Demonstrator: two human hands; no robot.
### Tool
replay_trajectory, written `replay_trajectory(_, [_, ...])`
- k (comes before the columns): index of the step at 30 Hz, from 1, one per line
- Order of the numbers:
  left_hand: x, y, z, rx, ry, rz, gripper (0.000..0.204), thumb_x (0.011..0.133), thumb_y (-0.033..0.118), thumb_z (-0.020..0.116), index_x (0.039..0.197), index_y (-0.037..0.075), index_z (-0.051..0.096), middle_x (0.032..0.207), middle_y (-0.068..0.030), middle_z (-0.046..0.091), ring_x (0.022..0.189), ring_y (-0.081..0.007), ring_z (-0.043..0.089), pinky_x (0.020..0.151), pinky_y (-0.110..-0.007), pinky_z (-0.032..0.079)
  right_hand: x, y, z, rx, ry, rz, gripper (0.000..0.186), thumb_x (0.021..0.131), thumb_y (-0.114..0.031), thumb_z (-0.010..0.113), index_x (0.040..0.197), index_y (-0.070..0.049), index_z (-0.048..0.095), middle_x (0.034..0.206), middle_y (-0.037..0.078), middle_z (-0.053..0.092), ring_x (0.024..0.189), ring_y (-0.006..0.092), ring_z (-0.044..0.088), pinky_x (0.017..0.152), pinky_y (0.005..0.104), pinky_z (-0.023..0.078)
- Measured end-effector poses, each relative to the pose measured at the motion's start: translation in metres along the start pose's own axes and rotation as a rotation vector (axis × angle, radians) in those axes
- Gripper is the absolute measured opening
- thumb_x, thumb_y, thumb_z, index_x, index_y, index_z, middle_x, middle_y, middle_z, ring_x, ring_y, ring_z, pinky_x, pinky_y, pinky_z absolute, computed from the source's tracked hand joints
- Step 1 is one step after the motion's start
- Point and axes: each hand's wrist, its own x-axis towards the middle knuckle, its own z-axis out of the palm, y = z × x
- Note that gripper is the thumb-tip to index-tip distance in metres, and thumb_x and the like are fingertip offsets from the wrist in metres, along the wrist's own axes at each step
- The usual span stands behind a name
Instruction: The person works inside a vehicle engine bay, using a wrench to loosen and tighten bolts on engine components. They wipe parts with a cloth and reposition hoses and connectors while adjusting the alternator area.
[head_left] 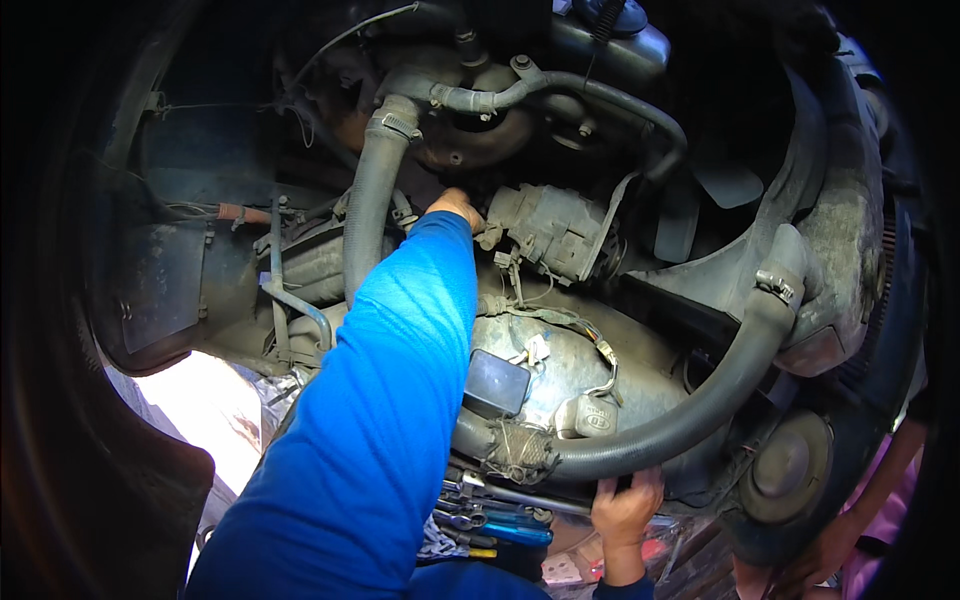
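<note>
My left arm, in a blue sleeve, reaches deep into an engine bay. My left hand [457,207] is beside the left end of a dusty alternator [553,228]; its fingertips are hidden, so its grip cannot be told. Lower right, my right hand [627,510] rests just under a thick black hose [660,438], thumb and fingers apart and fingertips against its underside. Nothing shows in that hand. A wire-bound wrap [522,452] surrounds the hose near its left end. Wiring with loose connectors [603,350] hangs below the alternator.
Another ribbed hose [376,200] with a clamp stands left of the alternator. Fan blades [676,225] and a shroud [835,210] lie to the right. Hand tools, including a blue-handled one [515,530], lie along the near edge. Another person's arm [850,525] shows at lower right.
</note>
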Motion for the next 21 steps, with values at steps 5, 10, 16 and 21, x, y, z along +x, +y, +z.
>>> replay_trajectory(5, [0.030,-0.014,0.014,-0.049,0.052,-0.003,0.064,0.091,0.045,0.075,0.144,0.009,0.064,0.152,-0.0166,0.061,0.139,-0.0274,0.059,0.118,-0.036,0.045,0.000,-0.001,0.002,-0.007,0.031,0.003,0.044,0.083,-0.025,0.077,0.118,0.001,0.069,0.118,0.027,0.067,0.110,0.0514,0.062,0.098,0.0586,0.047])
replay_trajectory(10, [0.054,-0.025,0.023,-0.235,-0.140,0.023,0.063,0.103,0.044,0.051,0.153,0.007,0.053,0.162,-0.0129,0.051,0.148,-0.0263,0.049,0.123,-0.034,0.037,0.001,-0.002,-0.001,0.003,0.011,0.008,0.043,0.084,-0.023,0.076,0.118,0.002,0.069,0.117,0.027,0.068,0.111,0.0516,0.061,0.100,0.0579,0.047])
replay_trajectory(16, [0.031,-0.014,0.017,-0.057,-0.060,0.005,0.062,0.102,0.043,0.053,0.152,0.007,0.055,0.161,-0.0133,0.052,0.147,-0.0271,0.049,0.122,-0.035,0.038,-0.002,0.000,-0.001,-0.027,-0.015,0.018,0.043,0.082,-0.021,0.075,0.118,0.002,0.069,0.115,0.027,0.069,0.110,0.0516,0.062,0.100,0.0571,0.047])
replay_trajectory(21, [0.014,-0.008,0.007,-0.039,-0.053,0.006,0.061,0.101,0.043,0.055,0.151,0.007,0.056,0.161,-0.0136,0.052,0.147,-0.0278,0.050,0.122,-0.036,0.039,-0.003,0.002,0.002,-0.016,-0.005,0.008,0.044,0.078,-0.020,0.076,0.115,0.002,0.070,0.113,0.025,0.069,0.108,0.0501,0.063,0.096,0.0572,0.048])
